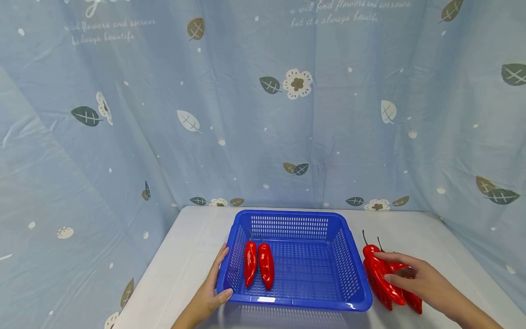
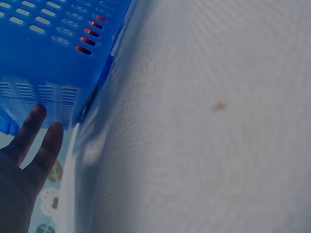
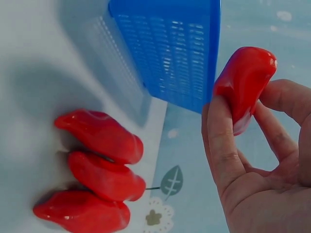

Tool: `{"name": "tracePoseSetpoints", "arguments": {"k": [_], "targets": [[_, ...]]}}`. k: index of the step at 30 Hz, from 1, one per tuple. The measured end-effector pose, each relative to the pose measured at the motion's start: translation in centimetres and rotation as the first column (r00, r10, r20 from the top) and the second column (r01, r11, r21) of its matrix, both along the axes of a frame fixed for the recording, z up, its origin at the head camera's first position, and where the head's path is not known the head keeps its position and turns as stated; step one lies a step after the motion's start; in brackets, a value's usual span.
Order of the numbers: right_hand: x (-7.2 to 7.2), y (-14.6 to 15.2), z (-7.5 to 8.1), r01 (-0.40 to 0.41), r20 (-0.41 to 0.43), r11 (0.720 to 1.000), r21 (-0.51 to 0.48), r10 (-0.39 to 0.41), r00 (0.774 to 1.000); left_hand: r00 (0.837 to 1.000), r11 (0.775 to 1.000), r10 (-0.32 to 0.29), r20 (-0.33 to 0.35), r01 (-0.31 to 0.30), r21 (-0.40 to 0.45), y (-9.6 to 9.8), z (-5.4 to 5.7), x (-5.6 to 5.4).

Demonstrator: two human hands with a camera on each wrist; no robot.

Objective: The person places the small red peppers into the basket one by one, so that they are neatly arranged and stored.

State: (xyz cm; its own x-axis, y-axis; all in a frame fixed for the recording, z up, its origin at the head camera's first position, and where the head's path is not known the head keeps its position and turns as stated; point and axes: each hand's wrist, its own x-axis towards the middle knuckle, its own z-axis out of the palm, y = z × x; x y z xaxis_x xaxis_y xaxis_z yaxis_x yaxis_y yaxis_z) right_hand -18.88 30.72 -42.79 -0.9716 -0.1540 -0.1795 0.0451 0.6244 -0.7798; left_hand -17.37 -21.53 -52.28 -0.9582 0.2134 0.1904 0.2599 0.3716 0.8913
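Observation:
Two red chili peppers, one (image 1: 250, 263) beside the other (image 1: 266, 266), lie in the left part of a blue plastic basket (image 1: 297, 303). My left hand (image 1: 209, 292) rests against the basket's left side, fingers straight along the wall and thumb at the front left corner. On the right, my right hand (image 1: 421, 278) pinches a red chili pepper (image 3: 245, 80) between thumb and fingers, held up off the table. Three more chili peppers lie side by side beneath it: one nearest the basket (image 3: 102, 138), a middle one (image 3: 107, 175) and an outer one (image 3: 82, 212).
The basket stands on a white table (image 1: 197, 237), its right wall between the inside and the loose peppers. A blue curtain (image 1: 246, 137) printed with leaves and flowers hangs behind the table and along both sides.

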Motion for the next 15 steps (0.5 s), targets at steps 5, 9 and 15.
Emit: {"name": "tracePoseSetpoints", "arguments": {"k": [5, 9, 15], "targets": [[-0.2, -0.7, 0.1, -0.006, -0.003, 1.000, 0.009, 0.006, 1.000, 1.000, 1.000, -0.004, -0.023, 0.004, -0.008, -0.1, 0.0, 0.0], [-0.4, -1.4, 0.2, -0.010, 0.008, 1.000, 0.005, 0.010, 1.000, 1.000, 1.000, -0.002, -0.011, 0.002, -0.002, -0.1, 0.0, 0.0], [-0.7, -2.4, 0.6, -0.029, 0.003, 1.000, -0.008, 0.030, 1.000, 1.000, 1.000, 0.001, 0.011, -0.001, 0.004, 0.0, 0.0, 0.0]]}}
